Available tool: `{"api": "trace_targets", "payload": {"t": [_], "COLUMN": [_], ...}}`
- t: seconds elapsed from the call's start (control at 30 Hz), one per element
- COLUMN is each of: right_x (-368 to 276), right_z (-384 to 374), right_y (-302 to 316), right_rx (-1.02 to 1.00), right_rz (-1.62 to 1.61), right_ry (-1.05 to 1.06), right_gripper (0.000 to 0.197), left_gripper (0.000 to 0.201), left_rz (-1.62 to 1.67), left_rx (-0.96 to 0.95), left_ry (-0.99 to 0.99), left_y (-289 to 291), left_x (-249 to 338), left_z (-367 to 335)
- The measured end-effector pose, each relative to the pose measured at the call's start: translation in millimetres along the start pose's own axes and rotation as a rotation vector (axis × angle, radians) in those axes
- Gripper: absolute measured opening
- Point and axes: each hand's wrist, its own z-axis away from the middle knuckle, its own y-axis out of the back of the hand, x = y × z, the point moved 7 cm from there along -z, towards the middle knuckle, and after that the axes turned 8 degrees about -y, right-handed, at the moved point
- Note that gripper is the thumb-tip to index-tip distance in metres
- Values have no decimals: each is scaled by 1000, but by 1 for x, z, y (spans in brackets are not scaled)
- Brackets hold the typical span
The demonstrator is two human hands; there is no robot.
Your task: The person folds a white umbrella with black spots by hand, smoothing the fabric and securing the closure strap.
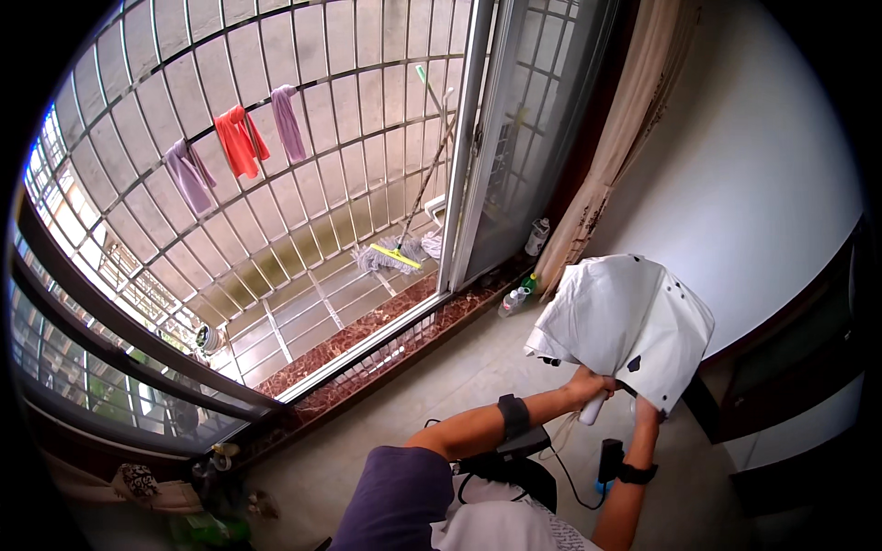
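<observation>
A white cloth canopy with dark spots, which looks like a partly opened umbrella (617, 308), is held out in front of me at the right. My left hand (590, 387) is closed round its shaft just under the canopy, and a pale handle end sticks out below the fist. From below, my right hand (649, 407) reaches up under the canopy's lower edge. The cloth hides its fingers, so their grip does not show. Both forearms wear dark bands.
Left of me a glass sliding door (457, 147) stands open onto a barred balcony with hanging cloths (241, 140) and a mop (397, 257). Bottles (514, 298) stand by the door track beside a curtain (602, 174). Dark furniture (781, 390) is at the right.
</observation>
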Motion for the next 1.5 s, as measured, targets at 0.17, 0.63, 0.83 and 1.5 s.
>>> {"api": "trace_targets", "payload": {"t": [0.17,0.63,0.83,1.5], "right_x": [-28,86,28,-5], "right_z": [51,38,41,32], "right_y": [23,-1,-7,15], "right_rx": [-181,-362,-273,-210], "right_rz": [-171,-443,-1573,-1715], "right_ry": [-292,-238,-772,-936], "right_gripper": [32,53,46,36], "left_gripper": [13,37,42,27], "left_rz": [-176,-1002,-1006,-247], "left_rx": [184,-351,-644,-798], "left_ry": [28,-566,-473,581], "left_y": [36,-31,-33,-40], "left_x": [-1,53,-18,-18], "left_z": [-3,24,14,59]}}
